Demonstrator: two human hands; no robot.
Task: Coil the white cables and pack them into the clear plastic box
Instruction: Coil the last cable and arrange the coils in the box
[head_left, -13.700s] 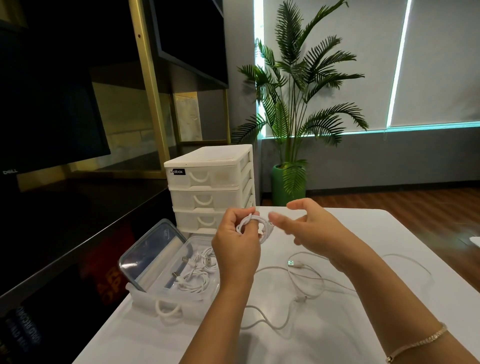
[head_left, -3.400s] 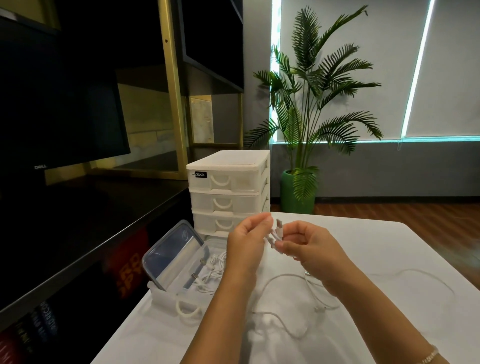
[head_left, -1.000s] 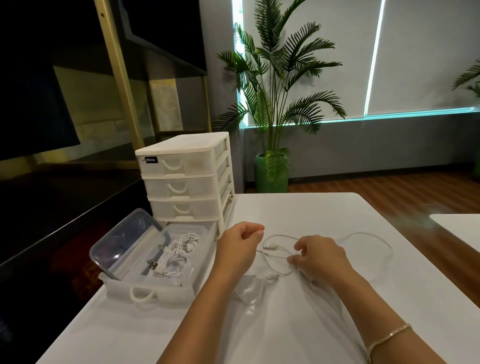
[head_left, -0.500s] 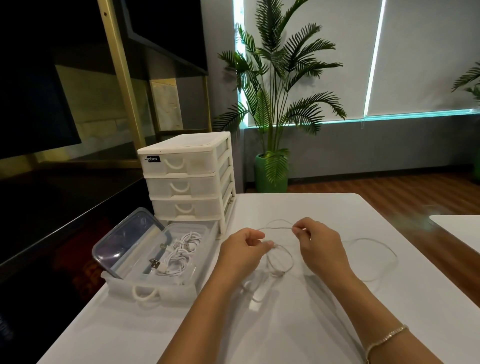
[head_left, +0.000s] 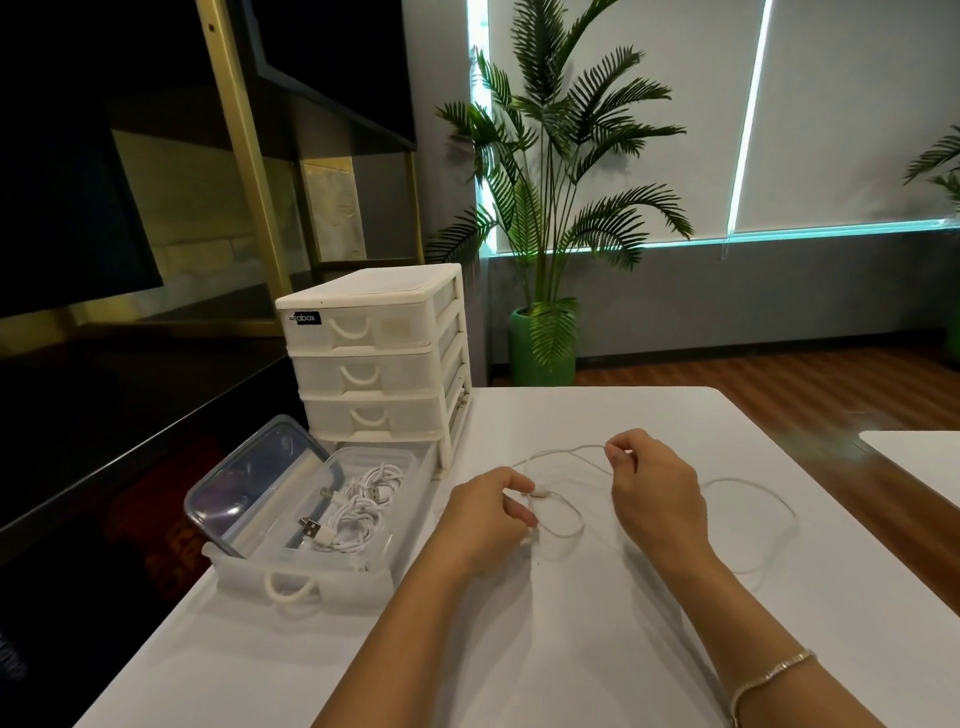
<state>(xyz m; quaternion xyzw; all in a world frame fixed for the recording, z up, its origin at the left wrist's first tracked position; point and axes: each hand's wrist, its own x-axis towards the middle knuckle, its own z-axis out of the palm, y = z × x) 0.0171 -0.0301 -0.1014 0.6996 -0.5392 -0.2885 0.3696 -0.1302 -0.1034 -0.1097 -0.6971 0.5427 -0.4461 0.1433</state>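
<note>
A loose white cable (head_left: 748, 486) lies across the white table (head_left: 571, 649). My left hand (head_left: 485, 522) pinches one end of it near its plug, with a small loop hanging below. Further back, my right hand (head_left: 657, 491) pinches the same cable at its fingertips, lifting a stretch between the two hands. The rest of the cable trails in a wide curve to the right. The clear plastic box (head_left: 410, 483) sits open at the left, inside a pulled-out drawer (head_left: 306, 579), and holds several coiled white cables (head_left: 353, 512). Its lid (head_left: 244, 480) leans open on the far left side.
A white drawer unit (head_left: 374, 353) stands behind the box at the table's back left. A dark counter lies left of the table. A potted palm (head_left: 545, 208) stands on the floor beyond. Another white table's corner (head_left: 919, 457) shows at right.
Both hands came down to the table and took up a new loose cable. My right hand has drawn a stretch of it up and back from my left hand.
</note>
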